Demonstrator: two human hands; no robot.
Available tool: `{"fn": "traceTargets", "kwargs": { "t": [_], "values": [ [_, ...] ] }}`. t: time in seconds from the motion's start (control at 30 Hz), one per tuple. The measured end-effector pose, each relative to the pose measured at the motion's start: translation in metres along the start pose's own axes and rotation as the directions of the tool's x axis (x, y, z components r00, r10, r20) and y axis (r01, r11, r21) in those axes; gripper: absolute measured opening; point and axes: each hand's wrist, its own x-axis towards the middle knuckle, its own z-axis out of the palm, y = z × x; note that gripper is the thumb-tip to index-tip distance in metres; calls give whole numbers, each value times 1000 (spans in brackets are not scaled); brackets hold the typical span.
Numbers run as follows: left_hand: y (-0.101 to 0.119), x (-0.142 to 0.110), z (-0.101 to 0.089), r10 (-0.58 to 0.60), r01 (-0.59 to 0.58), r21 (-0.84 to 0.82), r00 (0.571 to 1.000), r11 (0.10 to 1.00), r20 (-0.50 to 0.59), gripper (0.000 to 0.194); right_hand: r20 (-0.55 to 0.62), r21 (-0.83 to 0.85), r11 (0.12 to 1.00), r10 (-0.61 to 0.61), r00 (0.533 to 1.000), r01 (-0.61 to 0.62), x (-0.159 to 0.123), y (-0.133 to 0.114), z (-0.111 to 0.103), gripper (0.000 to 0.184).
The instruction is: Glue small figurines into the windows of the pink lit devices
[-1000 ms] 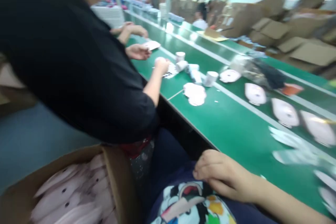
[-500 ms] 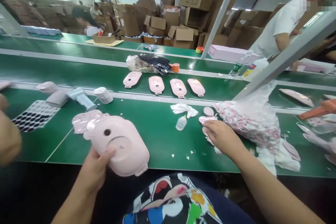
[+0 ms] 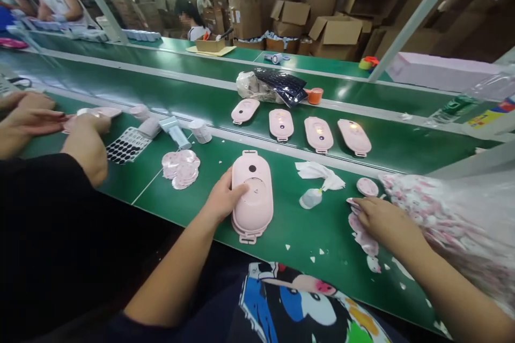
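My left hand (image 3: 221, 198) grips an oval pink plastic lid (image 3: 253, 214) by its left side, thumb resting on the round recess below a black dot. The lid stands tilted toward me near the table's front edge. My right hand (image 3: 386, 220) is closed, with a small flat pink piece (image 3: 352, 201) pinched at its fingertips. Below those fingers lies a row of similar pink printed pieces (image 3: 364, 238). A round pink disc (image 3: 367, 187) sits just beyond. Between my hands are a small squeeze bottle (image 3: 311, 199) and a crumpled white tissue (image 3: 321, 174).
Several pink lids (image 3: 319, 134) lie along the far strip. A plastic bag of pink-and-white pieces (image 3: 450, 214) bulges at right. Clear round stickers (image 3: 181, 168), a black-dot sheet (image 3: 127, 146) and a blue holder (image 3: 176, 132) lie left. A co-worker's hands (image 3: 86, 136) work at far left.
My view has swung left, bringing the co-worker's hands further in. The lid in my left hand has turned more upright. My right hand stays over the pink pieces, one now lifted at its fingertips.
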Motion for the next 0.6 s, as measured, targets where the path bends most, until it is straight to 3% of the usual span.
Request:
{"fn": "traceTargets", "kwargs": {
  "t": [0.27, 0.47, 0.6],
  "values": [
    [15, -31, -1, -26, -39, -384, 986, 923, -163, 59, 6, 81, 997, 10, 1000, -10, -3, -7, -6, 34],
    [33, -57, -12, -183, 60, -666, 976, 744, -116, 56, 120, 237, 970, 26, 992, -54, -4, 5, -16, 34],
    [41, -65, -16, -224, 60, -701, 964, 711, -144, 49, 149, 199, 972, 93, 984, -122, -1, -3, -26, 34]
  ]
}}
